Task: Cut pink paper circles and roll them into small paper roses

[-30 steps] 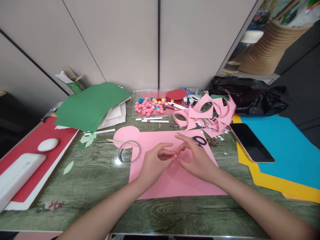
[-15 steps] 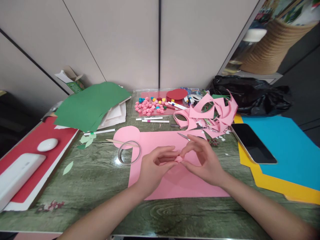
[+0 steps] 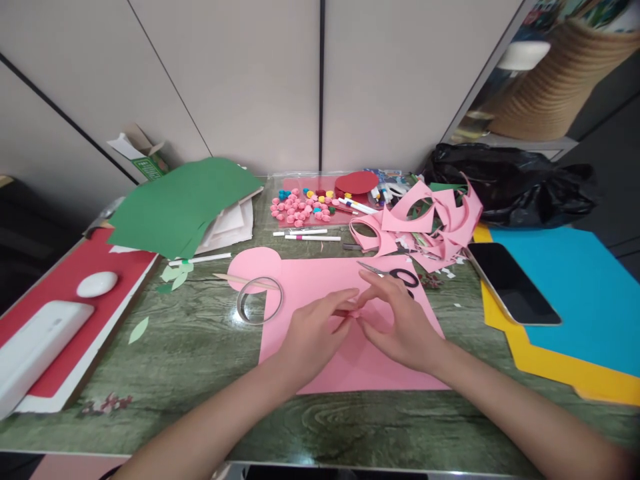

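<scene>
A small pink paper piece [image 3: 355,313] is pinched between two hands above a pink sheet [image 3: 357,367].

The piece is grasped from one side by the left hand [image 3: 313,331] and from the other by the right hand [image 3: 401,328], each grip being closed on it with thumb and fingertips; its shape is mostly hidden. The sheet is spread on the table [image 3: 165,360], and scissors [image 3: 392,273] are partly covered by the right hand. A pink paper circle [image 3: 255,262] is crossed by a wooden stick [image 3: 233,278] near a tape roll [image 3: 241,303]. Farther back, small pink pieces [image 3: 299,211] are gathered in a clear tray [image 3: 274,183].
</scene>
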A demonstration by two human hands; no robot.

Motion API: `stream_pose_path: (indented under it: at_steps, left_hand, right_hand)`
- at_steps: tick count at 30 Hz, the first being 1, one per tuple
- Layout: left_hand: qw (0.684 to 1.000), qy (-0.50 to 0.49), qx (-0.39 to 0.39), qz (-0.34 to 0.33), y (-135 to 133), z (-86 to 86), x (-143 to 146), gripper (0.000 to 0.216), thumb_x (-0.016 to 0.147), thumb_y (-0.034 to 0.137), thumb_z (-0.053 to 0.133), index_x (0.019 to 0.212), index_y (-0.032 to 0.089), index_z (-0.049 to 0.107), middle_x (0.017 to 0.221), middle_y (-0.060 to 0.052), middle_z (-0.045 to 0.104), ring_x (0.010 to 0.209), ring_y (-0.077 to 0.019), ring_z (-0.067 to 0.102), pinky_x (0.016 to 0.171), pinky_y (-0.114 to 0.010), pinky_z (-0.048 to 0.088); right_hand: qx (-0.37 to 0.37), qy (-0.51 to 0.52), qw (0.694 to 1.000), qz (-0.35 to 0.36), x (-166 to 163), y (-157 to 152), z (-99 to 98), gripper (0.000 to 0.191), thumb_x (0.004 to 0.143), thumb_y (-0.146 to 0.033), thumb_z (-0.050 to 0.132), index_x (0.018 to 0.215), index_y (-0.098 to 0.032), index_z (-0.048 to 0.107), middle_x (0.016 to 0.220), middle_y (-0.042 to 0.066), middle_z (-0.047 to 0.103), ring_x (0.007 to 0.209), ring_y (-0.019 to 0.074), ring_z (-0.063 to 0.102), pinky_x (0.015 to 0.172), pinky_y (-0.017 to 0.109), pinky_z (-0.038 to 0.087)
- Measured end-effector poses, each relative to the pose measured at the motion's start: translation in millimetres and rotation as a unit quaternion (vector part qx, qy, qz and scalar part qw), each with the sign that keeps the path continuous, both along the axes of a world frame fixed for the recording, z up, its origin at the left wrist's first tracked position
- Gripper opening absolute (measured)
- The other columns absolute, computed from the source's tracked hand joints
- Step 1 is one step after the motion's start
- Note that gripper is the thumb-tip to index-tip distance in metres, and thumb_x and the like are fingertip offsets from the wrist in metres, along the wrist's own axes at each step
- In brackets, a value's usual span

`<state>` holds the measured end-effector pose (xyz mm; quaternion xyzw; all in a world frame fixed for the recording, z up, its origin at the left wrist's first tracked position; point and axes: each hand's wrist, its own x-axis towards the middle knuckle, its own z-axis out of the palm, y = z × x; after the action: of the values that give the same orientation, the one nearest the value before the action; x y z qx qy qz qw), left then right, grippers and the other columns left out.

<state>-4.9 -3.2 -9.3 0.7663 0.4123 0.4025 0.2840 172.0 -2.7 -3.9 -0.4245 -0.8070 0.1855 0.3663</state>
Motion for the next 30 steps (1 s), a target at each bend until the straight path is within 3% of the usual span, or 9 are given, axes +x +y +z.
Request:
stream_pose_path:
  at_steps: [2, 4, 10, 15, 23, 30]
  left_hand:
    - [0.998, 0.026, 0.060, -0.006, 1, -1.8, -1, 0.038, 0.079, 0.007, 0.057, 0.112, 0.024, 0.052, 0.097, -0.002, 0.071, 0.086, -0.0144, 0.068, 0.076, -0.029, 0.057]
    - [0.997, 0.012, 0.073, -0.008, 1, -1.5, -2, 0.036, 0.080, 0.010, 0.058, 0.114, 0.023, 0.052, 0.099, -0.003, 0.070, 0.086, -0.0140, 0.068, 0.078, -0.029, 0.057]
    - [0.987, -0.150, -0.055, -0.034, -3, 7.5, 1, 0.036, 0.077, 0.014, 0.064, 0.111, 0.020, 0.055, 0.098, -0.007, 0.070, 0.084, -0.0148, 0.069, 0.080, -0.029, 0.058]
    - [0.980, -0.189, -0.047, -0.029, -8, 7.8, 0, 0.032, 0.073, 0.010, 0.066, 0.104, 0.019, 0.061, 0.094, -0.006, 0.071, 0.083, -0.0156, 0.069, 0.080, -0.028, 0.058]
    - [0.992, -0.120, -0.025, 0.008, -5, 7.6, 1, 0.035, 0.074, 0.009, 0.065, 0.106, 0.020, 0.058, 0.092, -0.004, 0.072, 0.081, -0.0147, 0.069, 0.081, -0.029, 0.056]
    - [0.997, 0.019, 0.074, 0.018, -2, 5.3, 0, 0.033, 0.078, 0.007, 0.055, 0.107, 0.022, 0.056, 0.092, -0.002, 0.071, 0.082, -0.0138, 0.068, 0.077, -0.028, 0.055]
  right_hand:
    - [0.004, -0.014, 1.000, -0.003, 1, 2, 0.0, 0.072, 0.076, -0.010, 0.058, 0.138, -0.028, 0.025, 0.092, 0.001, 0.064, 0.097, 0.0219, 0.054, 0.098, 0.048, 0.033]
    - [0.017, -0.011, 1.000, 0.000, 2, 3, 0.6, 0.071, 0.078, -0.012, 0.059, 0.138, -0.029, 0.025, 0.090, 0.000, 0.066, 0.092, 0.0214, 0.056, 0.093, 0.046, 0.037]
    - [0.067, 0.048, 0.996, 0.034, 8, 5, 1.4, 0.075, 0.076, -0.013, 0.062, 0.138, -0.034, 0.025, 0.080, -0.005, 0.070, 0.080, 0.0197, 0.061, 0.085, 0.044, 0.041]
    - [0.104, 0.060, 0.992, 0.035, 11, 3, 2.0, 0.077, 0.076, -0.011, 0.062, 0.138, -0.039, 0.026, 0.081, -0.006, 0.072, 0.080, 0.0204, 0.058, 0.078, 0.043, 0.045]
    - [0.119, 0.017, 0.993, -0.012, 4, 1, 4.6, 0.077, 0.075, -0.010, 0.062, 0.138, -0.035, 0.027, 0.084, -0.002, 0.071, 0.084, 0.0235, 0.052, 0.078, 0.043, 0.042]
    - [0.149, -0.081, 0.985, -0.045, 3, -1, -4.0, 0.065, 0.076, -0.014, 0.061, 0.132, -0.033, 0.033, 0.083, 0.001, 0.067, 0.082, 0.0228, 0.054, 0.076, 0.042, 0.038]
